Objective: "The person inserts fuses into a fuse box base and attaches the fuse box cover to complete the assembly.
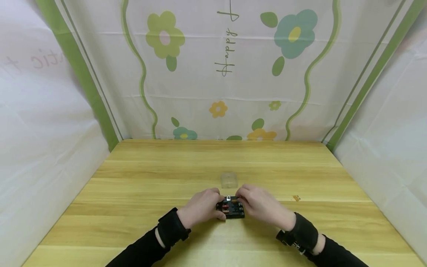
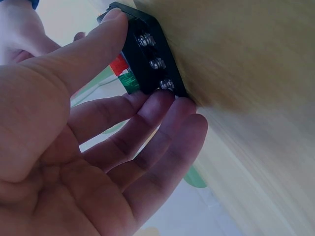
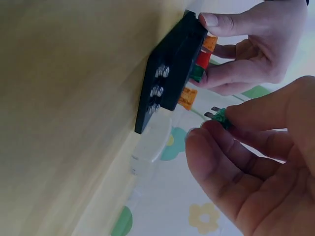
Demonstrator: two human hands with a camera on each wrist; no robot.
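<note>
A black fuse block (image 1: 236, 214) with metal screw terminals sits on the wooden table, gripped between the thumb and fingers of my left hand (image 1: 202, 207). In the right wrist view, orange fuses (image 3: 187, 98), a red fuse (image 3: 203, 59) and a green fuse (image 3: 197, 73) stand in the block. My right hand (image 1: 263, 205) pinches another green blade fuse (image 3: 222, 118) between thumb and fingers beside the block. This fuse's two metal prongs point toward the block and are apart from it. In the left wrist view, my left thumb lies along the block's edge.
Behind the block lies a clear plastic cover (image 1: 229, 180). Small orange pieces (image 1: 296, 198) rest on the table (image 1: 160, 167) to the right. A flower-printed cloth (image 1: 197, 81) hangs behind the table, with white cloth at both sides.
</note>
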